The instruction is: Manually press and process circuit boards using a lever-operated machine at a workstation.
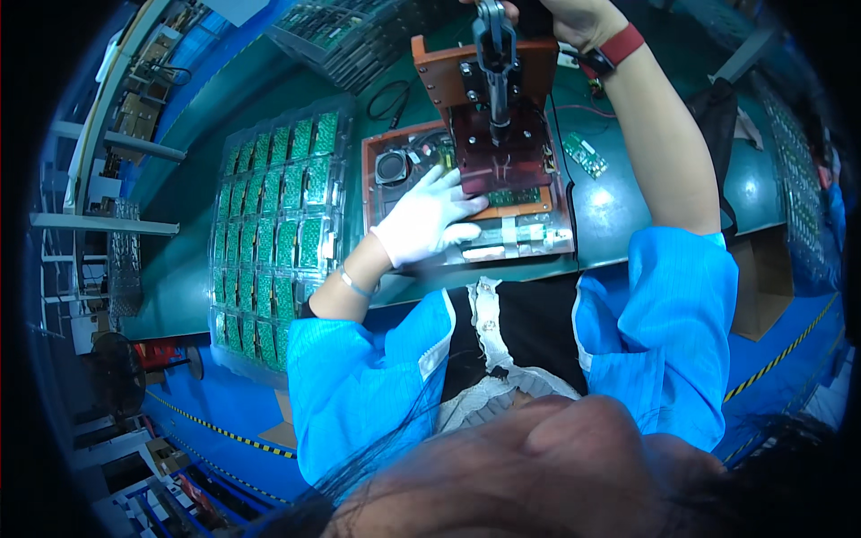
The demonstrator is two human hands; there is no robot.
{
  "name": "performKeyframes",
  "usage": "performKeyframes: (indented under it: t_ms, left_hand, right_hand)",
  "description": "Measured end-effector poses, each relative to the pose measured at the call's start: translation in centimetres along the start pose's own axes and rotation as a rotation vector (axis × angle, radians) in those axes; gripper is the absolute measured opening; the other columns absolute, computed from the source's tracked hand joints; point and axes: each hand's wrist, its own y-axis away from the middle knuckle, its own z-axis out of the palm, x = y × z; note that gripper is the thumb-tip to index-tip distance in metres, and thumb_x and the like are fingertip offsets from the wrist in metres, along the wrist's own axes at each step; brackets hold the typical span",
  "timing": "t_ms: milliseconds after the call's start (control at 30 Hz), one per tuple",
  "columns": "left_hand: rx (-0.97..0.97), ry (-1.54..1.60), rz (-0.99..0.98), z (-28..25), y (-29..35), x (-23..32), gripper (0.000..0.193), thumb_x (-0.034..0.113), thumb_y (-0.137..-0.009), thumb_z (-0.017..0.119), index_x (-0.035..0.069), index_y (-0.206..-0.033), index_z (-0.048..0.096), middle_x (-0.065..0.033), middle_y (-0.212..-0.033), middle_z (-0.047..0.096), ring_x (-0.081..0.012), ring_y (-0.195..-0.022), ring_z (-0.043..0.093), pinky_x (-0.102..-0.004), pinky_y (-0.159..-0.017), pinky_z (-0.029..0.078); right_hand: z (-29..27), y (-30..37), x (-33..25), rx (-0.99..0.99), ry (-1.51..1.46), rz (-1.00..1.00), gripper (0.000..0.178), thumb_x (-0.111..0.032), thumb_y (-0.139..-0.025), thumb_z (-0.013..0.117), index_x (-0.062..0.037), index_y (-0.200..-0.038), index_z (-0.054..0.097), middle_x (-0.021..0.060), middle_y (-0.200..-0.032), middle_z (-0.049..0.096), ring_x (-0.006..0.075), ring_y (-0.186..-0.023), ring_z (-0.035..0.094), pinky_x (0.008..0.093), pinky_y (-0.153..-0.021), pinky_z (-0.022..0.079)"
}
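Note:
My left hand [432, 217], in a white glove, lies over the front left of a press-down test fixture [369, 184] with its fingers spread, holding nothing. Its fingertips are close to a green circuit board [516, 197] in the fixture's orange nest. Above that board is a dark red press plate [500, 175], smeared by motion. At the top edge, my bare right hand [581, 20] is closed round the dark handle of the metal toggle clamp [495, 54]; the picture's edge cuts off part of it.
Left of the fixture, a clear plastic tray [339, 193] holds rows of green circuit boards. A loose green board [585, 154] lies to the right on the green table [619, 224]. Stacked trays [336, 40] stand at the back, near a black cable [387, 103]. A cardboard box [762, 282] is at lower right.

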Motion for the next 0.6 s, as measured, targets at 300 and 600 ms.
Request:
performKeyframes:
  t_ms: [300, 600]
  left_hand:
    - [0.079, -0.081, -0.133, -0.2, 6.5, 0.5, 0.048, 0.041, -0.099, 0.046, 0.006, -0.124, 0.066, -0.0119, -0.131, 0.062, -0.0375, -0.134, 0.045, -0.0473, -0.118, 0.025]
    - [0.491, 0.325, -0.699, 1.2, 13.7, 0.2, 0.046, 0.009, -0.086, 0.060, 0.006, -0.132, 0.061, -0.0105, -0.145, 0.053, -0.0316, -0.144, 0.036, -0.0427, -0.119, 0.026]
  right_hand:
    - [7.3, 2.5, 1.2, -0.285, 0.323, -0.379, 0.024, -0.015, -0.090, 0.068, -0.0005, -0.108, 0.064, 0.0100, -0.084, 0.069, 0.0120, -0.058, 0.060, 0.0180, -0.049, 0.044]
    - [8.5, 15.8, 10.6, -0.189, 1.342, -1.221, 0.036, 0.003, -0.073, 0.077, -0.0007, -0.109, 0.068, 0.0196, -0.121, 0.068, 0.0268, -0.091, 0.072, 0.0311, -0.076, 0.058]
